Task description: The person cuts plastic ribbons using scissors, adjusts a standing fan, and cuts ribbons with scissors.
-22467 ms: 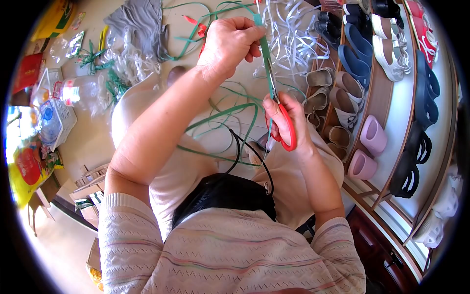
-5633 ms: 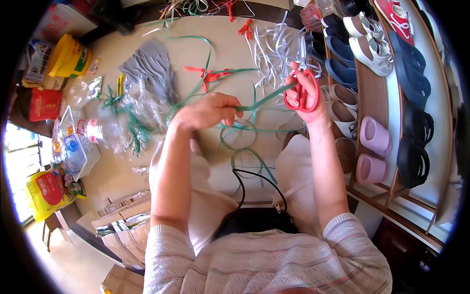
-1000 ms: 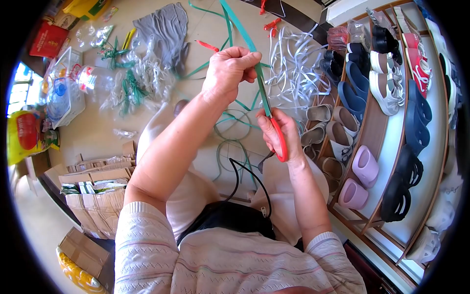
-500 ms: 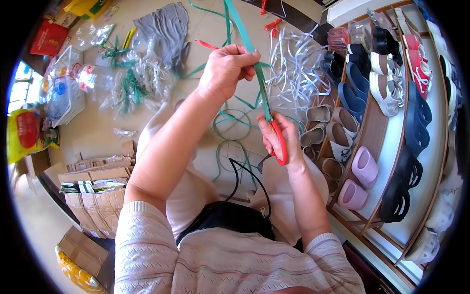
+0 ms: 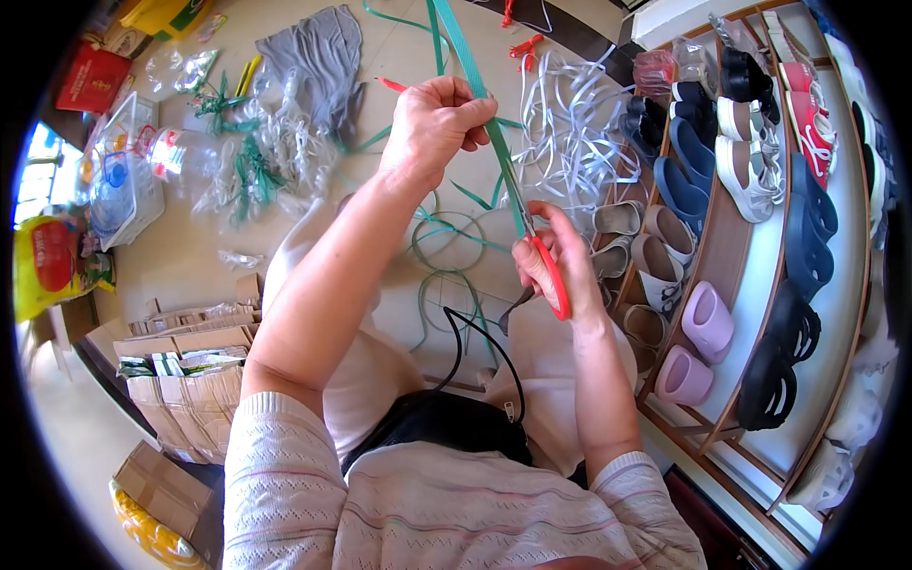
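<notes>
A green plastic packing strap point(image 5: 459, 47) runs down from the top of the view, pinched between the thumb and fingers of my left hand point(image 5: 440, 128). My right hand point(image 5: 560, 252) is below it, holding red-handled scissors point(image 5: 549, 275). Their blades point up and lie along the lower stretch of strap. Whether the blades are parted is hard to see. The index finger of that hand is lifted off the handle. Loops of green strap point(image 5: 446, 239) lie on the floor beneath my hands. Behind my left hand a thin red pointed piece point(image 5: 390, 85) shows, partly hidden.
Tangled white straps point(image 5: 579, 123) lie beyond my right hand, beside a shoe rack point(image 5: 727, 247). At left are clear plastic bundles point(image 5: 299, 142), a grey cloth point(image 5: 318, 57), a white basket point(image 5: 142, 214) and a cardboard box point(image 5: 180, 399). A black bag point(image 5: 432, 427) rests on my lap.
My right hand's fingers have loosened and its index finger has risen, while the scissors have tilted slightly rightward. My left hand has shifted a little left, still gripping the strap.
</notes>
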Available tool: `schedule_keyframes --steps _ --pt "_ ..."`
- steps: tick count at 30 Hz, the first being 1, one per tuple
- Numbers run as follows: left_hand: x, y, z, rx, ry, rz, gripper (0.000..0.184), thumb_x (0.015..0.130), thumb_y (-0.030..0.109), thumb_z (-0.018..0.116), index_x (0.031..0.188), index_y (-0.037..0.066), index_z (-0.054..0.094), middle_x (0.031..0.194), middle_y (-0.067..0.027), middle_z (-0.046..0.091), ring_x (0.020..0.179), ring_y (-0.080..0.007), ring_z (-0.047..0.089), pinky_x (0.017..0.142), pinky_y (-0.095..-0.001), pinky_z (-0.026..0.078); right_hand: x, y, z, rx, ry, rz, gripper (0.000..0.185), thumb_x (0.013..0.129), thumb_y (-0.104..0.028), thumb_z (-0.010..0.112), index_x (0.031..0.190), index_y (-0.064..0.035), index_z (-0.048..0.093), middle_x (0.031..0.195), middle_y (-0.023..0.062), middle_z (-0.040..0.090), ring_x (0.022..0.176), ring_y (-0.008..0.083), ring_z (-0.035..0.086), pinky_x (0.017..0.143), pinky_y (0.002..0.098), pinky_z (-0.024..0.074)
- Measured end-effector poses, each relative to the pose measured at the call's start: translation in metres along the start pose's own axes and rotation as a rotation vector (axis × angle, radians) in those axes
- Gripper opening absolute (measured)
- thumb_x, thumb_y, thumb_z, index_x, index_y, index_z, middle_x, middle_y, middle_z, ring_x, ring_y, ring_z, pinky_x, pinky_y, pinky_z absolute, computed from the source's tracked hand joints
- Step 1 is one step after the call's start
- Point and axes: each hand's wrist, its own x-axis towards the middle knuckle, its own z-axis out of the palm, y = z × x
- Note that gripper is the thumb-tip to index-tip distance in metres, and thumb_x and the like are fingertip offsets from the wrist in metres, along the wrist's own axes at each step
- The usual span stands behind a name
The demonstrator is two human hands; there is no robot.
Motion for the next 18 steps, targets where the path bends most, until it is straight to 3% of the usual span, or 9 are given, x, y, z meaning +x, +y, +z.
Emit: schedule_keyframes --steps 9,18 --pt "-0.001 -0.002 0.004 0.119 -0.008 0.054 0.013 0.082 0.012 0.063 0.082 0.000 0.059 0.067 -0.0037 0.061 0.051 -0.0083 0.056 0.045 -0.0196 0.042 -0.002 0.005 0.006 -0.053 0.105 -0.024 0.048 0.074 -0.029 0.073 0.100 -0.0022 0.043 0.062 0.0036 0.054 0.047 0.0089 0.051 0.040 0.0213 0.0401" --pt "-0.011 -0.007 0.016 0.048 0.006 -0.041 0.015 0.082 0.013 0.064 0.083 0.000 0.057 0.062 -0.0018 0.057 0.050 -0.0081 0.054 0.045 -0.0206 0.042 -0.001 0.002 0.009 0.090 0.042 0.012 0.045 0.079 -0.030 0.069 0.105 -0.0041 0.043 0.063 0.0021 0.055 0.047 0.0084 0.052 0.039 0.0188 0.0357"
